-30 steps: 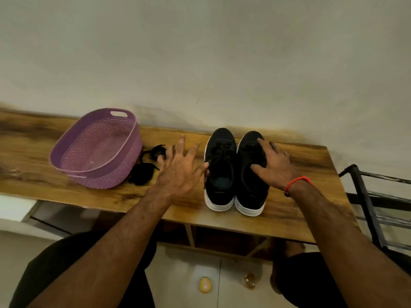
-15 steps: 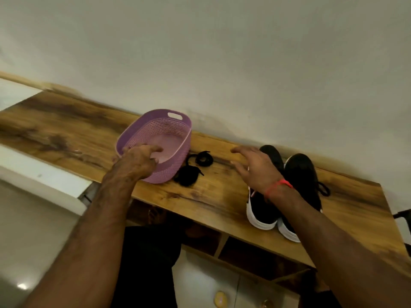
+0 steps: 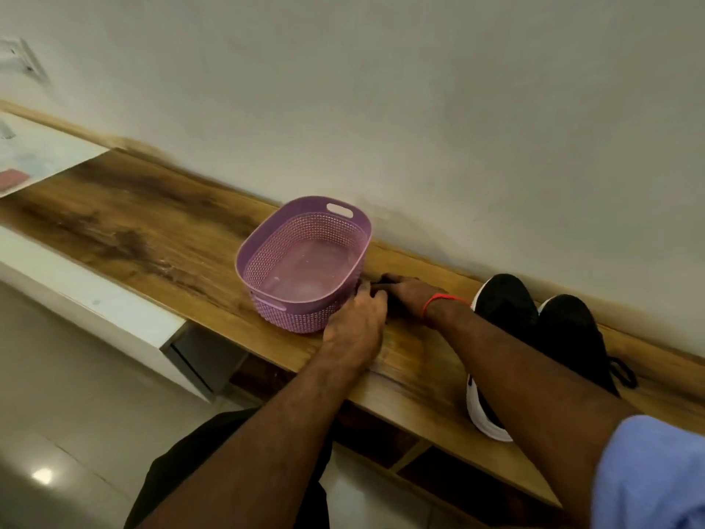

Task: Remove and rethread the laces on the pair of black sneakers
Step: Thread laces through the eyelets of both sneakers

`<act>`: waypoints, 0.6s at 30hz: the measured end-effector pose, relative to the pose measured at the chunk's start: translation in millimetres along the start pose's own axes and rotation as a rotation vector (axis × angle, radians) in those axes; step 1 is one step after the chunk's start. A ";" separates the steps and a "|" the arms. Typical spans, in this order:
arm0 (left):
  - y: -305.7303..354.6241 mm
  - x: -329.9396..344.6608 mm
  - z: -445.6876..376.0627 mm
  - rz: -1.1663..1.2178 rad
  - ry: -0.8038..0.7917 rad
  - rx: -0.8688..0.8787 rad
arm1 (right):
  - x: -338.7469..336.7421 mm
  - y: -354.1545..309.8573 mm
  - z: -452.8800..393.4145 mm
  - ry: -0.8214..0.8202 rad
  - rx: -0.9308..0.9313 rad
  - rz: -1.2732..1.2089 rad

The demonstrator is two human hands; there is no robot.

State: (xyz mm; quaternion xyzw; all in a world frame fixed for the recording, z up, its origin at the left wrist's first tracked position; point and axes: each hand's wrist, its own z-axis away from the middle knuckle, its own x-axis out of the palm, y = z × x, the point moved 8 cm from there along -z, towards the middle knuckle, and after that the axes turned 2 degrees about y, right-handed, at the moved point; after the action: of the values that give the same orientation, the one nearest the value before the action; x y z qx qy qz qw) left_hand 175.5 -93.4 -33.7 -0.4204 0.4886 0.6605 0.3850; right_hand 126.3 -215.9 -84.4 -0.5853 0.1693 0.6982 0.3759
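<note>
Both hands, left hand (image 3: 353,330) and right hand (image 3: 408,294), are reaching beside purple basket (image 3: 305,261); fingers' closure unclear, laces hidden. Sneakers (image 3: 534,330) are sitting right on surface (image 3: 152,238). Gather each lace fully before lifting.

We see both hands meet on the long wooden bench (image 3: 152,238), just right of the purple perforated plastic basket (image 3: 305,261). The left hand (image 3: 354,330) touches the basket wall; the right hand (image 3: 408,292) is beside it. The black sneakers with white soles (image 3: 534,337) stand behind the right forearm.

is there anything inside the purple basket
No, the purple basket shows only its bare floor, while both hands work on the shelf beside it.
</note>
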 end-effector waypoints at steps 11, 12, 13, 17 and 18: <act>0.6 25.7 -6.2 -0.193 -0.029 -0.034 | -2.7 15.5 14.0 0.092 -0.017 0.018; -0.4 25.8 -3.8 -0.148 -0.021 -0.040 | -6.3 19.1 16.4 0.134 0.010 -0.071; 0.0 22.9 -3.1 -0.082 -0.005 -0.050 | -13.1 22.9 19.8 0.196 0.045 -0.185; 9.8 -16.5 -0.1 0.161 0.095 -0.088 | -57.1 25.6 37.1 0.498 0.140 -0.656; 11.6 -37.0 1.6 0.186 0.133 -0.083 | -71.8 20.7 39.2 0.553 0.131 -0.739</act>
State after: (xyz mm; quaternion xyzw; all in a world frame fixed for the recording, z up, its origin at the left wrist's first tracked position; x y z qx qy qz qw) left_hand 177.5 -98.1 4.8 -0.4317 0.5223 0.6836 0.2711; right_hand 86.5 -226.5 -10.7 -0.7456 0.0871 0.3232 0.5763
